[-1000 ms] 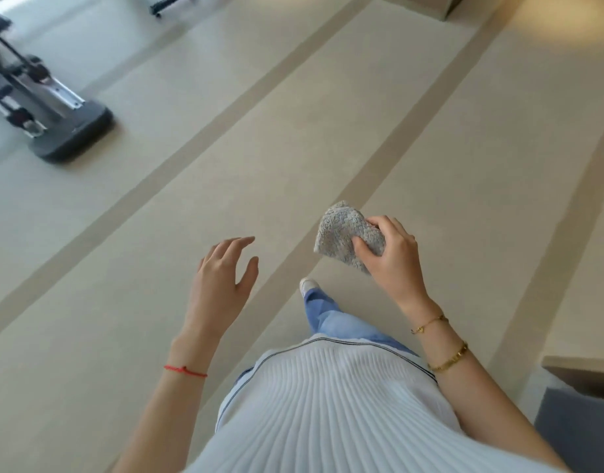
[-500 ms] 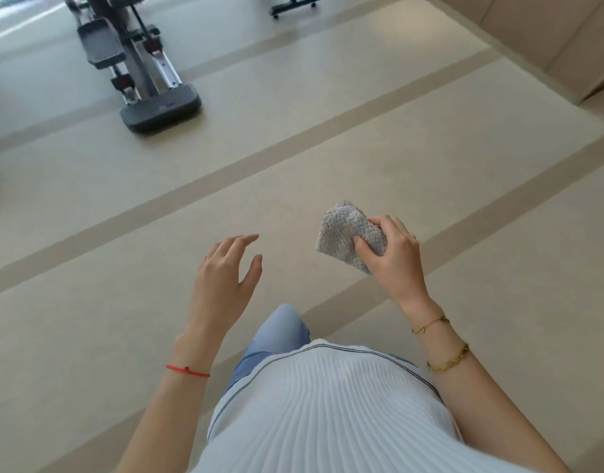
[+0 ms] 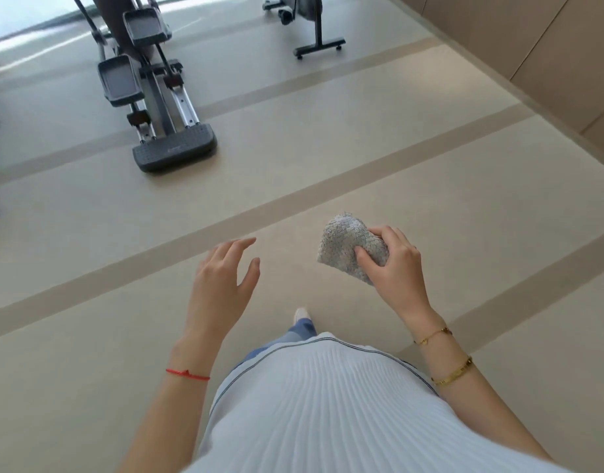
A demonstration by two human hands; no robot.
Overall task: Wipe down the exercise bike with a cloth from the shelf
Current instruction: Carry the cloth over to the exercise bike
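I count one grey cloth, bunched in my right hand; my left hand carries nothing, so that makes two hands. My left wrist wears one red string bracelet, my right arm two gold bracelets. One white shoe tip shows below me. On the floor stand two full machines: one elliptical trainer with two footplates, and one exercise bike. Four darker stripes cross the floor.
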